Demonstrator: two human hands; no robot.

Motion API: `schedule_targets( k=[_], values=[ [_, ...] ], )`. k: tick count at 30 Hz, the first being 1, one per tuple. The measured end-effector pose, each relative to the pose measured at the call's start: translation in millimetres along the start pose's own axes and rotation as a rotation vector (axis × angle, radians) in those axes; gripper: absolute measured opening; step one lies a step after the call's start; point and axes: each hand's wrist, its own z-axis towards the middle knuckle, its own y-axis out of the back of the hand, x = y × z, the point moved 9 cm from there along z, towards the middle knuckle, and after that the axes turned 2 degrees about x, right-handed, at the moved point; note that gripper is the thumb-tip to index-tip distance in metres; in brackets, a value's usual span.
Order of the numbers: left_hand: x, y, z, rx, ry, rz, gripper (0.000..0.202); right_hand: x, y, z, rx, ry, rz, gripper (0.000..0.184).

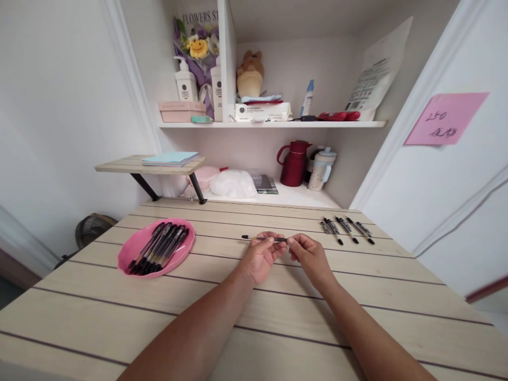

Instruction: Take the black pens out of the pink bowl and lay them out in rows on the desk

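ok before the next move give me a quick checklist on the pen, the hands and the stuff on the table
1. Pen supported: ok, the left hand holds its barrel and the right hand pinches one end.
2. One hand free: not ok, both are on the pen.
3. Pink dish sitting on the table: ok, left of the hands.
4. Bunch of pens inside the dish: ok, lying close together.
5. Loose pens apart from the hands: ok, they lie farther right.
6. Pen's parts tightly fitted: cannot tell, too small and partly covered by fingers.
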Motion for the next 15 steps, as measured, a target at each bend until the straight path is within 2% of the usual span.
schedule_targets(
  k=[3, 5, 9, 15],
  values=[
    [2.2, 0.2, -0.1, -0.005, 0.017, 0.002, 0.013, -0.9, -2.0, 0.0, 0.043, -0.009, -0.058, 0.037],
    [2.8, 2.1, -0.1, -0.022, 0.02, -0.01, 0.014, -0.4, -3.8, 0.7, 0.068, -0.014, -0.027, 0.035],
    [2.4, 4.7, 0.3, -0.04, 0.019, -0.016, 0.013, 4.8, -0.1, 2.6, 0.03, 0.024, 0.026, 0.032],
    [0.1, 0.9, 0.1, -0.015, 0.005, 0.022, 0.013, -0.2, 2.7, 3.2, 0.025, 0.014, -0.082, 0.028]
  ],
)
